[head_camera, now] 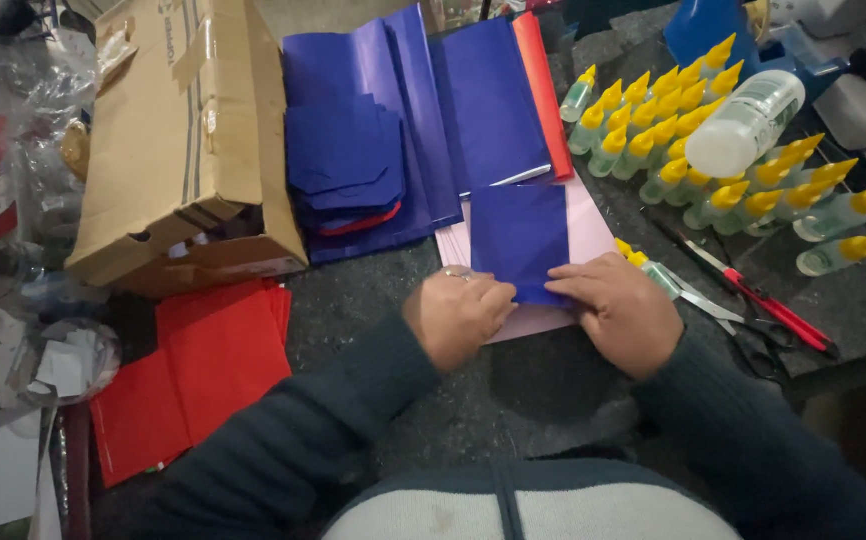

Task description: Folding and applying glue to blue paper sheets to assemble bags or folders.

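A small blue paper sheet (pixel 518 238) lies on a stack of pale pink sheets (pixel 589 228) on the dark worktop. My left hand (pixel 456 314) pinches the blue sheet's near left corner. The fingers of my right hand (pixel 620 308) press flat on its near right edge. Both hands rest at the sheet's near edge, close together.
Larger blue sheets (pixel 393 130) and a red strip (pixel 543 95) lie behind. A cardboard box (pixel 188 150) stands at left, red sheets (pixel 208 365) in front of it. Several yellow-capped glue bottles (pixel 693 140), one large bottle (pixel 748 122) and red-handled scissors (pixel 763 305) lie at right.
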